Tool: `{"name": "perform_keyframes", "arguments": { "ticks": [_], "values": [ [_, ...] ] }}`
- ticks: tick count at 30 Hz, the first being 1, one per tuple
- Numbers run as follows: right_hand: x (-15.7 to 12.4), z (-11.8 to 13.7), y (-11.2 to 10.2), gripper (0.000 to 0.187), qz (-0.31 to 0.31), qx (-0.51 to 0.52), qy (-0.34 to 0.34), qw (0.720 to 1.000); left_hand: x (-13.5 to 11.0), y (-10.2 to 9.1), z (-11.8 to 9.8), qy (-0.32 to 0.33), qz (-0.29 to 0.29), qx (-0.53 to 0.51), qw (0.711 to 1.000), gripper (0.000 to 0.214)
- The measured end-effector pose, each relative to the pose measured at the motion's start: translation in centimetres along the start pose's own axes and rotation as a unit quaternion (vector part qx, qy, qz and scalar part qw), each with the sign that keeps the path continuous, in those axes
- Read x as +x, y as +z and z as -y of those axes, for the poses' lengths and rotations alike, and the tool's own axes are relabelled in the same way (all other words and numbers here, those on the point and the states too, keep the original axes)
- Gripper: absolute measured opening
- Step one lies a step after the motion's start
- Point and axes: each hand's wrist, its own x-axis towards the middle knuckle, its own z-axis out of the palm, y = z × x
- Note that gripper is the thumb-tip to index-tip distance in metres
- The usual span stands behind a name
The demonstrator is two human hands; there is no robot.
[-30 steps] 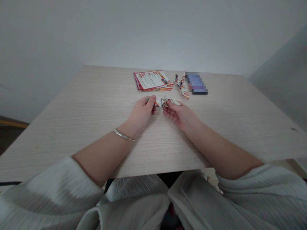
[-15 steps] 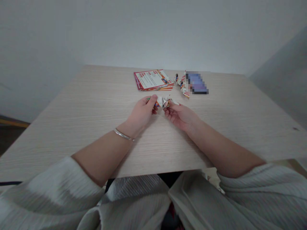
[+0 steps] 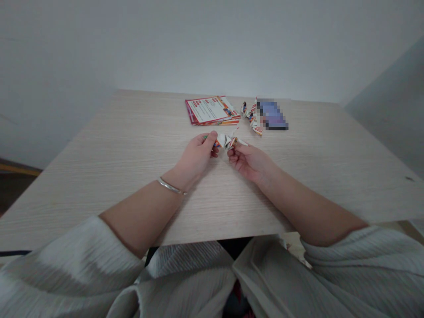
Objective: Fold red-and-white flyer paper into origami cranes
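Between my two hands, just above the table, is a crumpled, twisted piece of printed paper [image 3: 226, 140], white with coloured patches. My left hand [image 3: 196, 152] pinches its left end between thumb and fingers; a silver bracelet circles that wrist. The right end is gripped by my right hand [image 3: 249, 160], with the thumb on top and the fingers curled beneath. Parts of the paper are hidden inside both hands. Beyond them lies a stack of printed sheets [image 3: 212, 109], white with red borders. To its right rests another twisted, crumpled paper [image 3: 251, 118].
A phone-like item [image 3: 273, 115], blurred into blocks, lies right beside the crumpled paper. The pale wood table [image 3: 115, 145] meets a white wall [image 3: 212, 44] at the back. Its front edge runs just before my lap.
My right hand has shifted very slightly to the right, and the paper's middle has opened out a little. My left hand keeps its place and grip.
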Motion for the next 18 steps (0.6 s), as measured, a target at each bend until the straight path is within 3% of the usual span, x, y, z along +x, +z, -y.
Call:
{"name": "perform_keyframes", "arguments": {
  "ticks": [3, 7, 13, 18],
  "values": [
    [-0.4, 0.0, 0.6, 0.017, -0.047, 0.010, 0.005, 0.999, 0.1, -0.1, 0.2, 0.011, 0.000, 0.000, 1.000, 0.040],
    [-0.4, -0.3, 0.7, 0.017, -0.058, -0.066, -0.051, 0.995, 0.2, -0.5, 0.7, 0.026, 0.007, -0.018, 0.999, 0.041],
    [0.0, -0.3, 0.3, 0.014, -0.079, -0.140, -0.140, 0.977, -0.2, -1.1, 0.8, 0.067, 0.090, 0.012, 0.994, 0.032],
    [-0.2, -0.1, 0.3, 0.015, -0.046, -0.107, -0.110, 0.987, -0.3, -0.8, 0.4, 0.029, 0.031, -0.004, 0.999, 0.024]
  ]
}}
